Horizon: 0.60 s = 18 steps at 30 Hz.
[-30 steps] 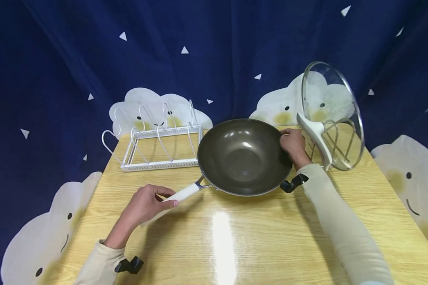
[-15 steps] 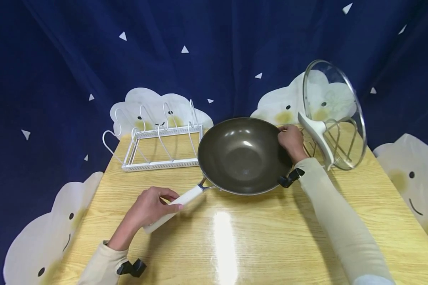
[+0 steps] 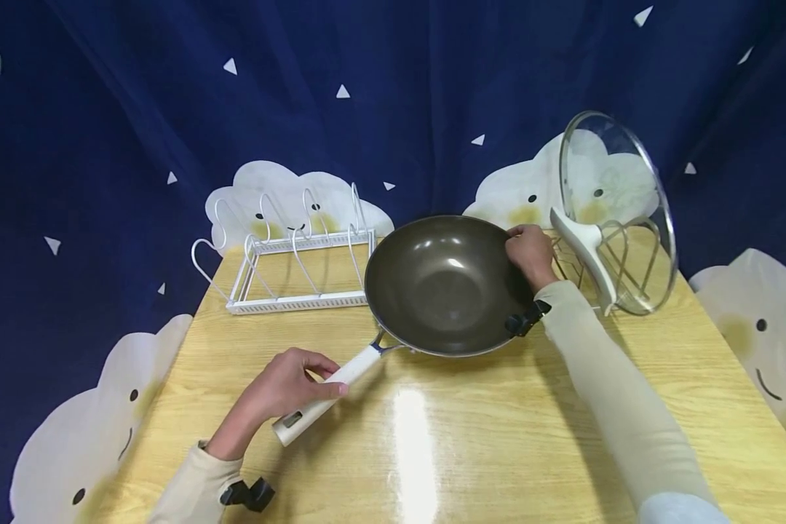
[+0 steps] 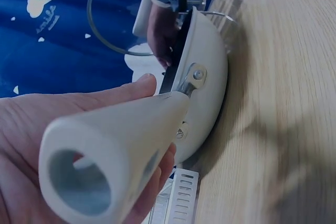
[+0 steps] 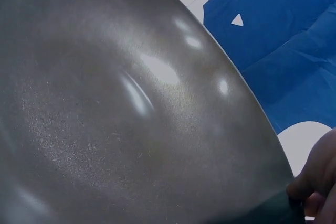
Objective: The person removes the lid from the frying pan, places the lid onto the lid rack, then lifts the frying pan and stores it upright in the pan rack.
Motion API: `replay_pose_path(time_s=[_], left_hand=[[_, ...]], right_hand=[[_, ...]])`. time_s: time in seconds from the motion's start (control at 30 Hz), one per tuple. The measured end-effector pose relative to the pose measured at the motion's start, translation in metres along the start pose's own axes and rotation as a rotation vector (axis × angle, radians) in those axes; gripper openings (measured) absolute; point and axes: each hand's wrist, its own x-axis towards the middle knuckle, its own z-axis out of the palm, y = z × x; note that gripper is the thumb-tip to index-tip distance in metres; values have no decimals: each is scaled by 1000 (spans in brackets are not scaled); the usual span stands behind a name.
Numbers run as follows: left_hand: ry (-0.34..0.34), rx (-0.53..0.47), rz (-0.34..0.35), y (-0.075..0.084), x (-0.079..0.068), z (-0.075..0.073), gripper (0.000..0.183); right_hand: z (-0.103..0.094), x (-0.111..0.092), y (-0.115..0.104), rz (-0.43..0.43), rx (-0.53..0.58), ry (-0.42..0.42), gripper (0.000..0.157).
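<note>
A wok [image 3: 445,291] with a dark inside and a pale outside sits at the middle of the table in the head view, its mouth facing up and toward me. Its white handle [image 3: 330,393] points to the near left. My left hand [image 3: 298,382] grips that handle between thumb and fingers; the left wrist view looks along the handle's hollow end [image 4: 79,182]. My right hand [image 3: 532,253] pinches the wok's right rim, and the right wrist view shows the thumb at the edge of the dark inner surface [image 5: 131,103].
A white wire rack [image 3: 301,298] stands left of the wok, close to its rim. To the right, a glass lid [image 3: 629,175] with a white handle [image 3: 586,251] leans upright in another wire rack [image 3: 635,255]. A dark blue curtain [image 3: 393,58] hangs behind the wooden table [image 3: 498,437].
The wok's handle has swung slightly right and toward me with my left hand, baring the handle's end. My right hand has shifted slightly back and left along with the rim.
</note>
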Motion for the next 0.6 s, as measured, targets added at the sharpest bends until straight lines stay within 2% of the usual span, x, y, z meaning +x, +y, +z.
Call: replay_pose_path(time_s=[0.33,0.6], left_hand=[[-68,-113,39,-2,1,6,31],[-106,-210,26,-1,2,16,33]], right_hand=[[3,7,-9,-26,-49,-3,46],[5,16,-9,-50,-3,19,41]])
